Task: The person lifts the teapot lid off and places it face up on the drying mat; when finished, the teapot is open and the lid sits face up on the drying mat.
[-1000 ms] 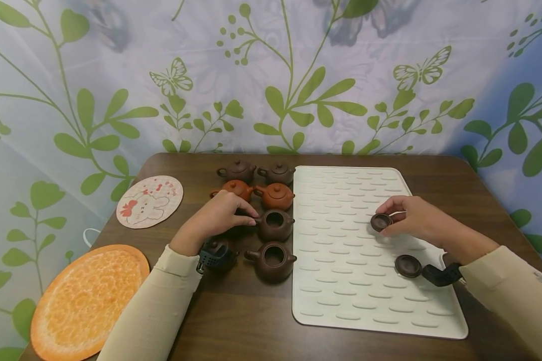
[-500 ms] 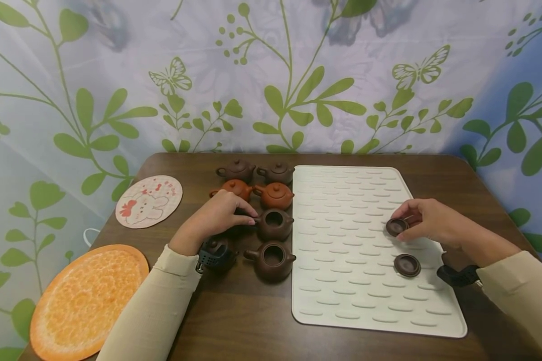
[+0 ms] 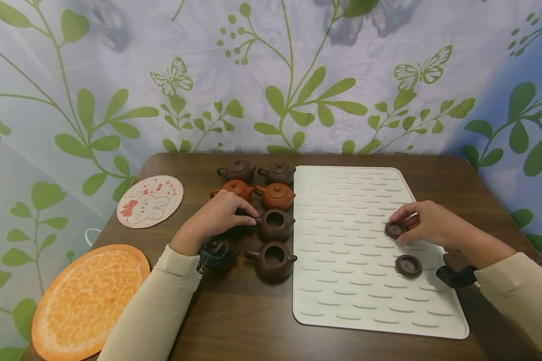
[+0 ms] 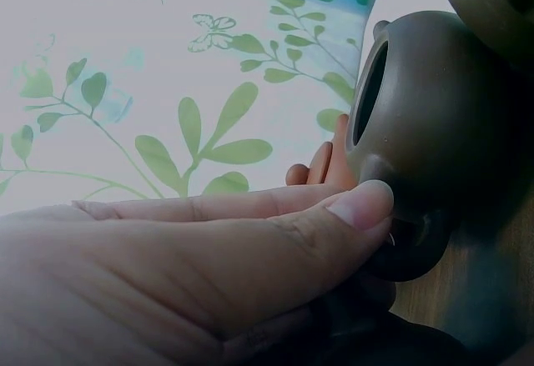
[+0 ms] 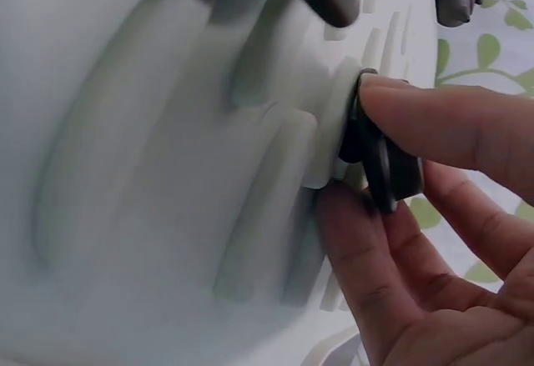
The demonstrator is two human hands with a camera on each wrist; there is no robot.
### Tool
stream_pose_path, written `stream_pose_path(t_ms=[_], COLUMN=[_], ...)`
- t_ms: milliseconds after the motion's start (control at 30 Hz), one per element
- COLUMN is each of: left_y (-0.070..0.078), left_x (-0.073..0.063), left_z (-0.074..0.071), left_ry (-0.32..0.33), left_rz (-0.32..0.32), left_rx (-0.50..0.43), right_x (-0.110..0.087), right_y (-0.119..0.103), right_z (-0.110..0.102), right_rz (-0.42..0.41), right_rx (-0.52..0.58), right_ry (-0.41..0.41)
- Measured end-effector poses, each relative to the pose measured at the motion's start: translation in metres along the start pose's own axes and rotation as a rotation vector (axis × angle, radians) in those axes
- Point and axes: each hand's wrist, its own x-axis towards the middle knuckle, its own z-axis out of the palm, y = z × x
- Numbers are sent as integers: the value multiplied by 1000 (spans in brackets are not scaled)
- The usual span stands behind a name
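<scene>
My left hand (image 3: 223,213) pinches the handle of a dark brown lidless teapot (image 3: 276,230), which sits upright on the table. In the left wrist view the thumb and a finger meet at the handle of that teapot (image 4: 442,107). Over at the white mat (image 3: 357,250), my right hand (image 3: 429,225) holds a small dark teapot lid (image 3: 395,229), hollow side up. The right wrist view has this lid (image 5: 396,166) between thumb and fingers, right at the mat's raised ridges. A second upturned lid (image 3: 408,265) lies nearer me on the mat.
Another lidless teapot (image 3: 274,261) stands in front of the held one. Behind are two orange teapots (image 3: 275,195) and two brown lidded ones (image 3: 277,173). A dark lidded teapot (image 3: 217,248) is partly hidden under my left wrist. At left lie a rabbit mat (image 3: 150,201) and an orange-slice mat (image 3: 90,301).
The right hand has carried its lid rightward and slightly nearer me over the mat, then barely moved in the last half second. My left hand stays at the teapot's handle.
</scene>
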Motion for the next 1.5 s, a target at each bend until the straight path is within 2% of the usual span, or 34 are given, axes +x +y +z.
stream_pose_path(t_ms=[333,533,967,1267,1500], left_y=[0,0,-2,-1,1], left_x=[0,0,0,-1,-1], left_z=[0,0,1,1,1], left_ry=[-5,-4,7,9,41], left_rz=[4,-1,30,16,27], left_rx=[9,14,18,1,-45], right_x=[-2,-1,10,32,58], right_y=[-2,-5,-26,-45,-76], right_z=[-6,-11,-15,-6,4], right_rz=[10,-2,12,-42,-89], right_rx=[-4,-29,-65,-56,-36], right_ry=[-10,21,36,38,44])
